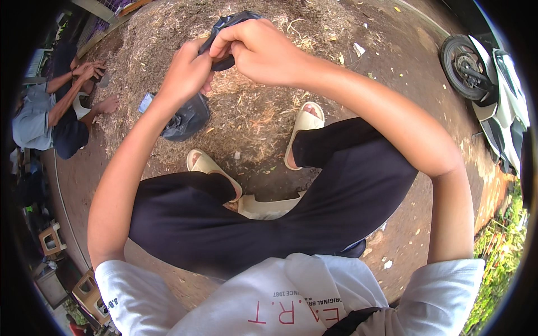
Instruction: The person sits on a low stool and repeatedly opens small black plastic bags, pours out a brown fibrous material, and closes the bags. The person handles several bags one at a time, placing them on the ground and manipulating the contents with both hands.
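Both of my arms reach forward over a heap of dry, straw-like shreds [252, 106]. Between my hands is a black plastic bag [238, 18], held up above the heap. My left hand [192, 70] is closed on its near left side. My right hand [260, 51] pinches the bag close beside the left fingers, with its knuckles upward. What the bag contains, if anything, cannot be seen. Below my left hand, another dark plastic bag [189, 120] rests on the shreds. A small pale blue packet [145, 102] lies next to it, partly hidden by my left forearm.
I sit low, sandalled feet [308, 120] at the heap's near edge. Another person [42, 120] sits at the left, hands near the heap. A white motorbike [493, 95] stands at the right. Plastic stools [52, 239] are at the lower left, green plants [499, 263] at the lower right.
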A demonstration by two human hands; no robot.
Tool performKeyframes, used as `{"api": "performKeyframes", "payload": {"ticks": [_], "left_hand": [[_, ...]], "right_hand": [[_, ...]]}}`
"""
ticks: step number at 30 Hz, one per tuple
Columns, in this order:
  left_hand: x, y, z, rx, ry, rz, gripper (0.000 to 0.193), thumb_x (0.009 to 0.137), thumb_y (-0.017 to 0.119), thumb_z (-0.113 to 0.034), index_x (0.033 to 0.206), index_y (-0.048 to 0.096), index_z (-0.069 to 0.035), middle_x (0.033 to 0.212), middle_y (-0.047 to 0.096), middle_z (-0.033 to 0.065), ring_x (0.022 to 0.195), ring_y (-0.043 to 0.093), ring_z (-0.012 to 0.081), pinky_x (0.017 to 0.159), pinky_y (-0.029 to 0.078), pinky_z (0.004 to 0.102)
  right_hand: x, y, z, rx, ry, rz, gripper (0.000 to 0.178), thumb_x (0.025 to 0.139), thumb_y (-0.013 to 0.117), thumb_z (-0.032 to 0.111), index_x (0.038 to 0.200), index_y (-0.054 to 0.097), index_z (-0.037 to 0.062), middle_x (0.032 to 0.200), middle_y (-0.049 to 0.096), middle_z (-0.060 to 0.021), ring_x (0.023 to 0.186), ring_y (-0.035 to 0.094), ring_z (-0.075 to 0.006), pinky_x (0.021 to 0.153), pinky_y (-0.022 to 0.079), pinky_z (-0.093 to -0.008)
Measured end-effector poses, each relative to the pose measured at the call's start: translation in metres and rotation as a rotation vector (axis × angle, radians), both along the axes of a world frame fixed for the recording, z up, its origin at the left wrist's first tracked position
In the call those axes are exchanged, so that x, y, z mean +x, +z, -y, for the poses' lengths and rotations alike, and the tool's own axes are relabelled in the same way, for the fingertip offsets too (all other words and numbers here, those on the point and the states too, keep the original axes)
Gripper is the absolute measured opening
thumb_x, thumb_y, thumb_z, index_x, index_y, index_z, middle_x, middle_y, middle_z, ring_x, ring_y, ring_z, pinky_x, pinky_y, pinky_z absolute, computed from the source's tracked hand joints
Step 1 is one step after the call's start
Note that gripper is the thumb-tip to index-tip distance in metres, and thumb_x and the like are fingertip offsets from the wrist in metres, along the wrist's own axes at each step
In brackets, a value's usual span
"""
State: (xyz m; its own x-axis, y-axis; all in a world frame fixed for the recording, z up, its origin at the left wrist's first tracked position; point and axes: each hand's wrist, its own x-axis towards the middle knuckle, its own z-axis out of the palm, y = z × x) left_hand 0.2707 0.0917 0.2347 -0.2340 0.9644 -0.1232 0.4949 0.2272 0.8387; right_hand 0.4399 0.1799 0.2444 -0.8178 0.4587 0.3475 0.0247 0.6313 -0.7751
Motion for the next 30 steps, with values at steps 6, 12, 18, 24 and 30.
{"api": "performKeyframes", "payload": {"ticks": [6, 12, 18, 24, 30], "left_hand": [[0.022, 0.000, 0.003, -0.026, 0.062, -0.010, 0.035, 0.107, 0.042, -0.026, 0.098, 0.061, 0.003, 0.060, 0.058, 0.0063, 0.049, 0.061, 0.0166, 0.047, 0.050, 0.0328], [0.043, -0.006, 0.002, -0.119, 0.044, -0.028, 0.036, 0.105, 0.043, -0.026, 0.090, 0.059, 0.003, 0.061, 0.059, 0.0082, 0.051, 0.064, 0.0198, 0.050, 0.052, 0.0357], [0.045, 0.002, 0.008, -0.093, 0.040, -0.052, 0.033, 0.103, 0.045, -0.022, 0.087, 0.059, 0.003, 0.059, 0.060, 0.0085, 0.051, 0.066, 0.0200, 0.051, 0.053, 0.0362], [0.047, -0.004, 0.004, -0.093, 0.011, -0.092, 0.032, 0.102, 0.047, -0.021, 0.087, 0.062, 0.004, 0.059, 0.062, 0.0090, 0.051, 0.067, 0.0201, 0.052, 0.053, 0.0371], [0.047, 0.001, 0.007, -0.037, 0.051, -0.116, 0.033, 0.102, 0.049, -0.020, 0.088, 0.061, 0.007, 0.060, 0.062, 0.0106, 0.051, 0.067, 0.0218, 0.052, 0.054, 0.0380]], "right_hand": [[-0.008, -0.028, -0.020, 0.067, -0.146, 0.398, 0.018, 0.094, 0.062, 0.012, 0.103, 0.071, -0.0005, 0.092, 0.073, -0.0232, 0.094, 0.071, -0.0408, 0.083, 0.055, -0.0483], [-0.007, -0.044, -0.019, 0.292, -0.178, 0.142, 0.029, 0.077, 0.077, 0.008, 0.104, 0.068, 0.0027, 0.104, 0.069, -0.0213, 0.101, 0.068, -0.0411, 0.087, 0.055, -0.0466], [-0.002, -0.028, -0.024, 0.067, -0.188, 0.289, 0.030, 0.077, 0.073, 0.005, 0.105, 0.069, -0.0030, 0.110, 0.069, -0.0277, 0.111, 0.066, -0.0415, 0.092, 0.055, -0.0476], [-0.008, -0.060, -0.032, 0.359, -0.167, 0.307, 0.019, 0.074, 0.079, 0.008, 0.088, 0.072, -0.0031, 0.089, 0.072, -0.0217, 0.089, 0.070, -0.0394, 0.081, 0.057, -0.0449], [-0.019, -0.047, -0.026, -0.267, -0.146, 0.317, 0.024, 0.081, 0.069, 0.004, 0.103, 0.072, -0.0053, 0.113, 0.071, -0.0252, 0.107, 0.071, -0.0326, 0.089, 0.057, -0.0391]]}}
